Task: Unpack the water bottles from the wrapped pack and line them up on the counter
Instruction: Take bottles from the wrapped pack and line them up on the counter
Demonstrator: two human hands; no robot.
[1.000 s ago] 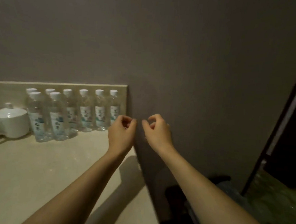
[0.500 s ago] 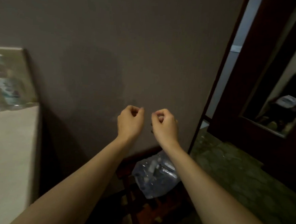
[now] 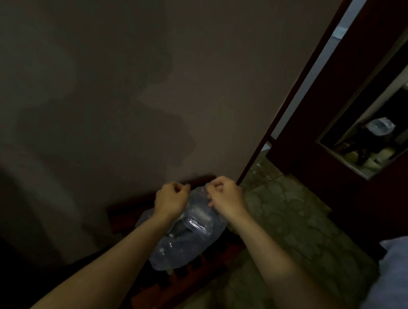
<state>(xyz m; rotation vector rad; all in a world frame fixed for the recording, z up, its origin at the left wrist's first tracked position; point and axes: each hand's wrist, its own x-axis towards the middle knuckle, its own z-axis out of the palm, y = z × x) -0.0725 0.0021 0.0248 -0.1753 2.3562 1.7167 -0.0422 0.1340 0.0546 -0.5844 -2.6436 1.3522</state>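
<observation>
The wrapped pack (image 3: 187,240) is a bundle of clear plastic with water bottles dimly visible inside. It lies low down on a dark slatted wooden rack (image 3: 164,294) against the wall. My left hand (image 3: 170,200) and my right hand (image 3: 226,197) are both curled into fists over the far end of the pack, a short gap between them. Nothing shows inside either fist. My right hand's knuckles overlap the top edge of the wrap, and I cannot tell whether they touch it. The counter and the lined-up bottles are out of view.
A grey wall fills the left and centre. A dark door frame (image 3: 297,88) runs up on the right, with a mirror (image 3: 378,132) beyond it. Green patterned floor (image 3: 301,233) lies right of the rack. Pale blue fabric (image 3: 396,283) sits at the right edge.
The view has swung right and down, away from the counter with its row of bottles. Both curled hands have dropped from wall height to just over the pack.
</observation>
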